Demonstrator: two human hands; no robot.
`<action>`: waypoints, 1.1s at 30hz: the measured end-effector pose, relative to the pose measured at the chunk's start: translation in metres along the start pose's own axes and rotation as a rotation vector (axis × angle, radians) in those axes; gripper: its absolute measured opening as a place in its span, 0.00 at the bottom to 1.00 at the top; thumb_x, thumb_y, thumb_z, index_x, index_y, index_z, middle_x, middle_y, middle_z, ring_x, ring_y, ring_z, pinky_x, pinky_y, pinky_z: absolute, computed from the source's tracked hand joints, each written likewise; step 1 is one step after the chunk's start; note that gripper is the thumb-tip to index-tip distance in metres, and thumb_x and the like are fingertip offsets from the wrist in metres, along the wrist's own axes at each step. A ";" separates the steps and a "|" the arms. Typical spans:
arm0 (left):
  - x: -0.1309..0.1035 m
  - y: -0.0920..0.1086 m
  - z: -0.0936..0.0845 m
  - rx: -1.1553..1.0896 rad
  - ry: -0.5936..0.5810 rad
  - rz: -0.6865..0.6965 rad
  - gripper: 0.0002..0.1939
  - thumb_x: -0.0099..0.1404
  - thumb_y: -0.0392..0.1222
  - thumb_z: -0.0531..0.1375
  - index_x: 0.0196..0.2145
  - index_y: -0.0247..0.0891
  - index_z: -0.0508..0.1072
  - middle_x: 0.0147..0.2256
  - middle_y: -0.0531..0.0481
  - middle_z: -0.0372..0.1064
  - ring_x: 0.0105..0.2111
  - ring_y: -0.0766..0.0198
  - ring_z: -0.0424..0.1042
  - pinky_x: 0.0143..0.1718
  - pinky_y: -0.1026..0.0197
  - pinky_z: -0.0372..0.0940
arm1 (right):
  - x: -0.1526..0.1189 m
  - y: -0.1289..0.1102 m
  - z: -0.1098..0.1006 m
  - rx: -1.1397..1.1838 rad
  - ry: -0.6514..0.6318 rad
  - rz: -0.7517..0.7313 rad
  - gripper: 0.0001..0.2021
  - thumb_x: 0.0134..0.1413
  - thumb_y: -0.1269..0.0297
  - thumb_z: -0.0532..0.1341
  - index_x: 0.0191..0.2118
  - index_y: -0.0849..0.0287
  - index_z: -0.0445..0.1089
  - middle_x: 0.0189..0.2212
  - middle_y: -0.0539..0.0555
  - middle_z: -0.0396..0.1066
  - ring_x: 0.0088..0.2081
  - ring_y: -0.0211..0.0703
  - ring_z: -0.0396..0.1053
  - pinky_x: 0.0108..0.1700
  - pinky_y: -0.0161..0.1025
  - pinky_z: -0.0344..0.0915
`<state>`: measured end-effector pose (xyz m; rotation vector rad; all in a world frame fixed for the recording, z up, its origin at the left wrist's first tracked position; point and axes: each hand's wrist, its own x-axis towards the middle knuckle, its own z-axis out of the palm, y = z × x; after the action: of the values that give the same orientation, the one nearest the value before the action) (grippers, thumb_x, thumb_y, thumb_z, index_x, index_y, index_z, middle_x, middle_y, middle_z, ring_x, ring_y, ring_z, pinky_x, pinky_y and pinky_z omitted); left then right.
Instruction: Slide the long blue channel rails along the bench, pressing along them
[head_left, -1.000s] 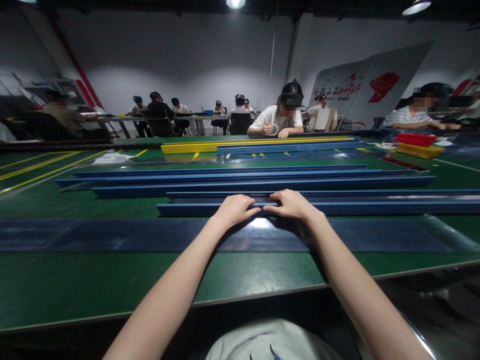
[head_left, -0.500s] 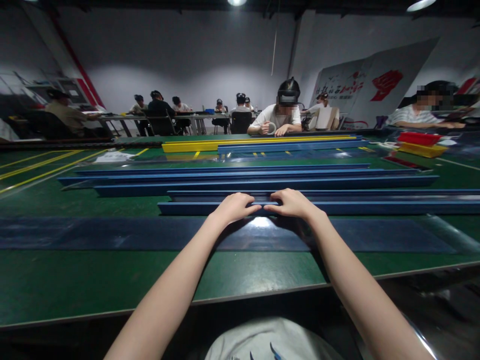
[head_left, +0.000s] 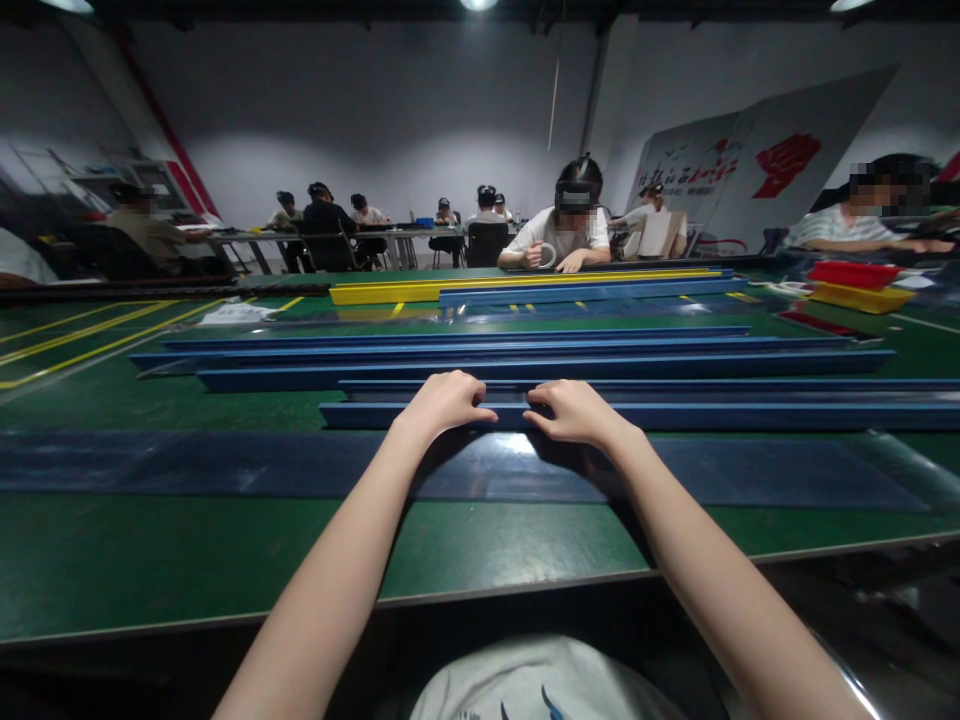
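A long blue U-shaped channel [head_left: 750, 416] lies crosswise on the green table, its trough facing up. My left hand [head_left: 444, 402] is closed over its near wall, thumb stretched along the front and fingers curled inside the trough. A short gap to the right, my right hand [head_left: 574, 410] pinches the same wall, with its thumb in front. The fingertips of both hands are partly hidden in the trough. Between the hands and the table's near edge lies a flat, clear bluish plastic strip [head_left: 712, 470], crossing under my forearms.
Several more blue channels [head_left: 525, 366] lie parallel behind. Farther back are a yellow channel [head_left: 390, 293] and another blue one [head_left: 592, 292]. Red [head_left: 855, 274] and yellow trays [head_left: 862, 296] stand at the right. Across the table, a person [head_left: 559, 235] holds a roll of tape [head_left: 548, 257].
My left hand has slid left along the channel wall, and the gap between my hands has widened. My right hand has shifted very slightly left. The view has turned a little.
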<state>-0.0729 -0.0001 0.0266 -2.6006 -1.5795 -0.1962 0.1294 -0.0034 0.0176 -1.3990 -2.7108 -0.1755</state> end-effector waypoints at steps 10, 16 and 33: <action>0.000 -0.004 -0.001 -0.021 -0.009 -0.012 0.17 0.52 0.56 0.58 0.27 0.39 0.68 0.29 0.50 0.70 0.29 0.62 0.68 0.23 0.66 0.52 | 0.004 -0.003 0.003 0.005 0.030 -0.054 0.17 0.56 0.54 0.49 0.29 0.59 0.69 0.33 0.56 0.71 0.33 0.41 0.67 0.28 0.35 0.47; 0.000 -0.004 0.004 -0.007 0.019 0.019 0.17 0.53 0.57 0.58 0.27 0.39 0.67 0.29 0.51 0.69 0.29 0.62 0.68 0.24 0.66 0.51 | 0.006 0.000 0.001 -0.007 0.008 -0.044 0.17 0.54 0.54 0.50 0.28 0.58 0.70 0.31 0.56 0.72 0.34 0.42 0.68 0.28 0.34 0.47; 0.001 -0.004 0.013 -0.001 0.070 0.105 0.14 0.58 0.52 0.56 0.29 0.38 0.68 0.31 0.51 0.68 0.31 0.63 0.66 0.26 0.66 0.54 | -0.004 0.029 0.004 -0.080 -0.013 0.114 0.18 0.51 0.53 0.50 0.27 0.57 0.73 0.29 0.56 0.73 0.32 0.44 0.68 0.28 0.35 0.49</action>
<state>-0.0755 0.0044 0.0139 -2.6384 -1.4163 -0.2770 0.1549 0.0103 0.0150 -1.5762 -2.6524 -0.2713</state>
